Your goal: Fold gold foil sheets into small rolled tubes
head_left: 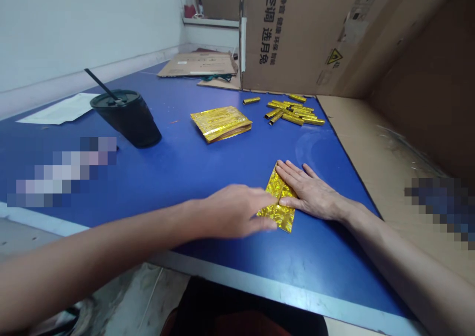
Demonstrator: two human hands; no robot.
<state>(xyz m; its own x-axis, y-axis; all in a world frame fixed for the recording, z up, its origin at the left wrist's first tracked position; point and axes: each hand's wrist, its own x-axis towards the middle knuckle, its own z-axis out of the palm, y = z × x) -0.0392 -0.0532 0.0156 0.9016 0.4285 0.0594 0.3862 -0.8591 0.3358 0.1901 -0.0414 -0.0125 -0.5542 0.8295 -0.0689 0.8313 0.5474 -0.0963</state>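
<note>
A shiny gold foil paper sheet point(285, 222) lies on the blue table near its front right, and a crease or fold line shows across it. My right hand point(311, 192) rests flat on the sheet's right side, fingers stretched out and thumb apart. From the left, my left hand point(243, 210) reaches over the sheet's left part, a little blurred. Its thumb and fingers stand apart with gold paper visible between them; whether the fingertips press on the sheet is hard to see. Beyond the hands sits a stack of gold paper sheets point(222, 122).
Several rolled gold paper tubes point(293, 111) lie at the back right, with a single tube point(251, 100) left of them. A black cup point(135, 120) with a straw stands at the left beside white paper point(59, 109). A large cardboard box point(293, 39) walls the back and right.
</note>
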